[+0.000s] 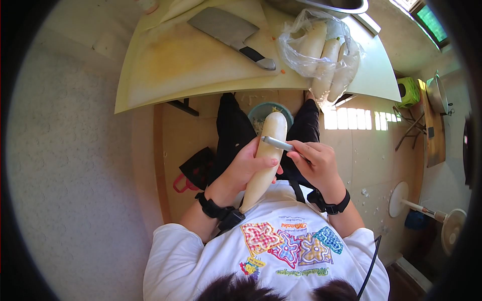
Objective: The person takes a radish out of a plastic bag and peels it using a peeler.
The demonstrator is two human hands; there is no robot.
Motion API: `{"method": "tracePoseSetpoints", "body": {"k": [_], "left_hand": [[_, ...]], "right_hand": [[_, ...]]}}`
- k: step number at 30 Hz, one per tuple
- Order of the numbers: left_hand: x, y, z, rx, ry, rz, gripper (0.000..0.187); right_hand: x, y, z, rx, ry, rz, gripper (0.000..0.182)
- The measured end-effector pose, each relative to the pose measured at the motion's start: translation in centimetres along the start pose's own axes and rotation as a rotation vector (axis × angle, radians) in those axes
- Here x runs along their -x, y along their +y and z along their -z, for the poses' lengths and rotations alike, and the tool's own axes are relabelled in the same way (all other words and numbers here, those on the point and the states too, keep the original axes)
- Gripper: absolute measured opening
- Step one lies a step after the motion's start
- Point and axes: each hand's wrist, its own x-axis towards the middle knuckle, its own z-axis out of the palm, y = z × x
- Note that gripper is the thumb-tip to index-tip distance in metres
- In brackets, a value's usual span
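Note:
A long white radish (267, 131) is gripped in my left hand (249, 163), its thick end pointing away from me and its thin end near my shirt. My right hand (315, 163) is closed around the handle of a grey peeler (277, 143). The peeler's head lies across the upper part of the radish. Below the radish, between my legs, a blue-green basin (249, 113) on the floor holds pale peelings, and part of it is hidden behind the radish.
On the table (201, 88) ahead lie a cleaver (224, 30) and a clear plastic bag (291, 47) with several white radishes (327, 62). A metal bowl (346, 6) stands at the back edge. To the right are a floor fan (454, 228) and a folding wooden table (435, 130).

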Motion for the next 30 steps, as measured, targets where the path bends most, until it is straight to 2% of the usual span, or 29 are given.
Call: {"method": "tracePoseSetpoints", "body": {"k": [13, 30], "left_hand": [[-0.1, 0.0, 0.3, 0.021, -0.003, -0.001, 0.053], [-0.1, -0.2, 0.4, 0.036, -0.087, 0.026, 0.062]], "right_hand": [[-0.3, 0.3, -0.5, 0.039, 0.036, -0.017, 0.015], [-0.7, 1.1, -0.3, 0.073, 0.083, -0.056, 0.014]]}}
